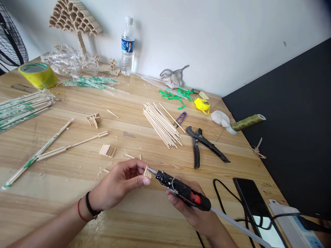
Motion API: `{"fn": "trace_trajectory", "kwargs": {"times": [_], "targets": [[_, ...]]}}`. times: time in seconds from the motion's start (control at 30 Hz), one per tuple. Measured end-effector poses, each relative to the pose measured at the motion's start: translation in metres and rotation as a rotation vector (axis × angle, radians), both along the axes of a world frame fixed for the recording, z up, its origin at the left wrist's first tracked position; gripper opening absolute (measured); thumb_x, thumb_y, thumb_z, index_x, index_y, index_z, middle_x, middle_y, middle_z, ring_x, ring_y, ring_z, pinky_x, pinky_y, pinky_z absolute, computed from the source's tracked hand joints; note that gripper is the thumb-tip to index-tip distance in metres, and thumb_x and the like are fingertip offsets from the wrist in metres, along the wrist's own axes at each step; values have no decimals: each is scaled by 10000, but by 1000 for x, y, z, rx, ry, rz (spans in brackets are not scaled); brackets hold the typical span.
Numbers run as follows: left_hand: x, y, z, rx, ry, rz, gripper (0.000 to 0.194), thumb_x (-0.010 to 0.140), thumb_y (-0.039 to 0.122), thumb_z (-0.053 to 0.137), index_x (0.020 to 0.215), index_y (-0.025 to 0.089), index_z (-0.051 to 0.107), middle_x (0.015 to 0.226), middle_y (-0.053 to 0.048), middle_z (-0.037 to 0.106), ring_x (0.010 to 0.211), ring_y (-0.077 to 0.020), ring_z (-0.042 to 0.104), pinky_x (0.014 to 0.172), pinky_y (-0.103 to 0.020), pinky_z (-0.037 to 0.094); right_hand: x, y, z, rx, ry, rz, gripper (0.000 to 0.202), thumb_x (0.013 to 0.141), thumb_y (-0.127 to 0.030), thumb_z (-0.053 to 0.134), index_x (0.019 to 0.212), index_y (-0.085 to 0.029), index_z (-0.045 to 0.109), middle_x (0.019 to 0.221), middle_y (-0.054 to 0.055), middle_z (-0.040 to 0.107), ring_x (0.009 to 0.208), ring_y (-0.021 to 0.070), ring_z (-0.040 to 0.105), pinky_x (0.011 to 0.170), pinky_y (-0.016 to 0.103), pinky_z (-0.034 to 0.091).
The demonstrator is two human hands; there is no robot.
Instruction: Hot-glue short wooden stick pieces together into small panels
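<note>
My left hand [126, 181] pinches a small piece built of short wooden sticks [147, 173] between thumb and fingers. A black hot glue gun [183, 189] is gripped in my right hand [192, 210], partly hidden behind it. Its metal nozzle meets the top of the stick piece, and a long clear glue stick [232, 222] runs out of its back end. Left of the hands lies a small stack of short sticks [107, 151]. Further back stands another little stick assembly [94, 120]. Loose cut bits [130, 156] are scattered close to my left hand.
Long wooden sticks [162, 125] lie in a pile beside purple snips [180, 119] and black cutters [204, 144]. A phone [249, 196], cable and power strip [292, 220] sit at right. A water bottle [127, 48], yellow tape [38, 75] and a stick-built tree [74, 20] stand behind.
</note>
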State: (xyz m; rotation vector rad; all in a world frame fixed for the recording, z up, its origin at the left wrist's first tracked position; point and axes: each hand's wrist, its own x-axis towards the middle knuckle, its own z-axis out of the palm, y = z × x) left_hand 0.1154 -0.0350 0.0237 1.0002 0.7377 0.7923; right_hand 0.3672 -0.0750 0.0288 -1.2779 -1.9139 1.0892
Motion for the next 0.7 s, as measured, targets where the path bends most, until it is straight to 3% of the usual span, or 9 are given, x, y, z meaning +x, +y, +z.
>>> {"fn": "trace_trajectory", "kwargs": {"times": [0.7], "targets": [[1,1,1,-15,-3,13,282,862,390,860,979,174,721,812,29,603,767,-129,532,724,-257,425,1,1,-1,4,-28,-21,293,1004,-440,648,812,-223,697,695,15,688,624,194,648,588,288,496]]}}
